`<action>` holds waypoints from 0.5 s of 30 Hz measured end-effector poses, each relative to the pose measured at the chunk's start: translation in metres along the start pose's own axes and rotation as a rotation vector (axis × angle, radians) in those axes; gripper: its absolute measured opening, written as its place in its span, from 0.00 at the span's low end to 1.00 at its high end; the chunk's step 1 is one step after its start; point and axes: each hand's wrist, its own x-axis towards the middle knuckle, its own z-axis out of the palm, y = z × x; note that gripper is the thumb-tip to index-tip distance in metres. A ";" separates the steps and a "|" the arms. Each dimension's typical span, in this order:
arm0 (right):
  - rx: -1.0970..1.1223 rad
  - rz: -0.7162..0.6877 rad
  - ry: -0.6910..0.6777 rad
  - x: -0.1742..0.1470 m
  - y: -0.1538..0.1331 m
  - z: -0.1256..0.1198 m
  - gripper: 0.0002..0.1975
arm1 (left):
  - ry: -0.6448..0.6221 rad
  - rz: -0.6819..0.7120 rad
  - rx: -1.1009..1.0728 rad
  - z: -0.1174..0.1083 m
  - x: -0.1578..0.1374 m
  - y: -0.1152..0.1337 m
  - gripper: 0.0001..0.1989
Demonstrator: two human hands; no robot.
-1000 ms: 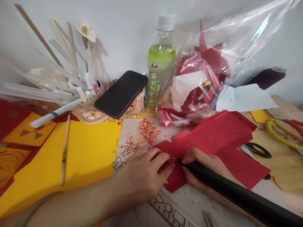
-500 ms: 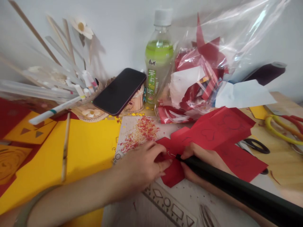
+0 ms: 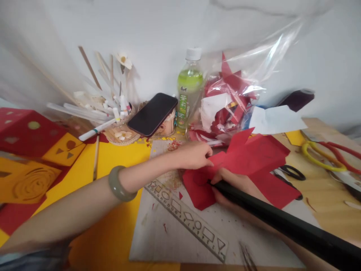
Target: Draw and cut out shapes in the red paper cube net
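Observation:
My left hand [image 3: 194,155], with a jade-coloured bangle on its wrist, reaches across to the near red flap with its fingers curled onto the paper edge. Folded red paper [image 3: 200,192] with several flaps lies on a grey board. Faint outlines show on its upper panel. In my right hand [image 3: 235,181] is a long black pen-shaped tool [image 3: 270,216], its front end low against the red paper; the tip cannot be made out clearly. A clear stencil ruler [image 3: 191,222] with cut-out shapes lies just below the paper.
A phone [image 3: 153,114], a green drink bottle [image 3: 189,90] and a plastic bag of red scraps [image 3: 225,109] stand along the wall. Black-handled scissors [image 3: 293,172] and yellow-and-red-handled scissors [image 3: 324,156] lie right. Yellow paper [image 3: 124,158] spreads left beside decorated red boxes [image 3: 34,128].
My left hand has moved from the near flap's left side up to its upper edge, uncovering more ruler. The view has shifted. My right hand still holds the black tool at the paper.

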 end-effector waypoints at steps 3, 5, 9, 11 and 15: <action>-0.013 0.026 0.018 -0.005 0.002 -0.002 0.04 | 0.118 -0.007 -0.030 0.002 -0.014 0.009 0.10; -0.023 0.047 0.098 -0.006 0.001 -0.006 0.03 | 0.219 -0.052 -0.079 0.006 -0.030 0.013 0.08; 0.035 0.108 0.310 -0.003 -0.009 -0.017 0.04 | 0.425 -0.205 -0.218 0.021 -0.061 0.014 0.06; 0.099 0.134 0.265 0.000 -0.011 -0.019 0.04 | 0.476 -0.287 -0.265 0.031 -0.072 0.013 0.07; 0.182 0.157 0.094 0.004 -0.001 -0.013 0.04 | 0.424 -0.373 -0.275 0.039 -0.085 0.014 0.04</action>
